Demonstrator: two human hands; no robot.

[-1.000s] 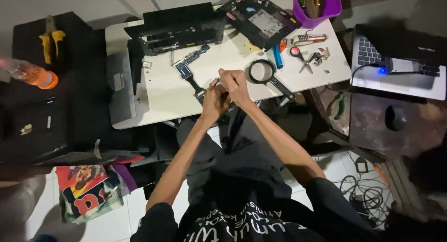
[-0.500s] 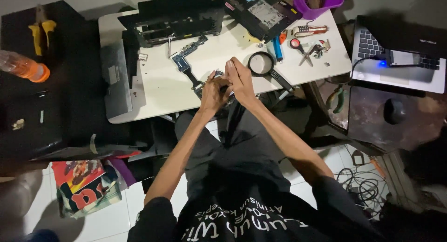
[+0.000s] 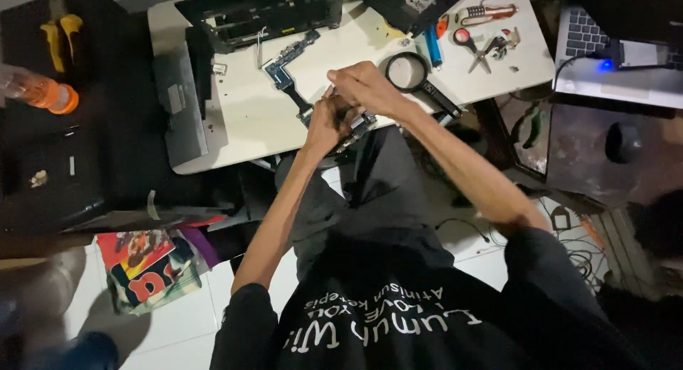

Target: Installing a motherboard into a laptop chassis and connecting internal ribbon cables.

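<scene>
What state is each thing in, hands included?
Left hand: closed on the dark circuit board at the white table edge.
Right hand: fingers bent, touching the left hand above the board.
Black round magnifying glass: lying flat.
Red-handled scissors: lying flat, blades slightly apart.
Silver laptop: open, blue light lit.
Black laptop chassis: opened up, insides exposed.
Orange-capped bottle: lying on its side.

The white desk [image 3: 242, 121] carries a small circuit board [image 3: 284, 75] just left of the grips, a round magnifying glass [image 3: 407, 71] just right of them, scissors [image 3: 478, 46] and a blue lighter [image 3: 432, 46] farther right, and a black opened laptop chassis [image 3: 263, 14] beyond them.
</scene>
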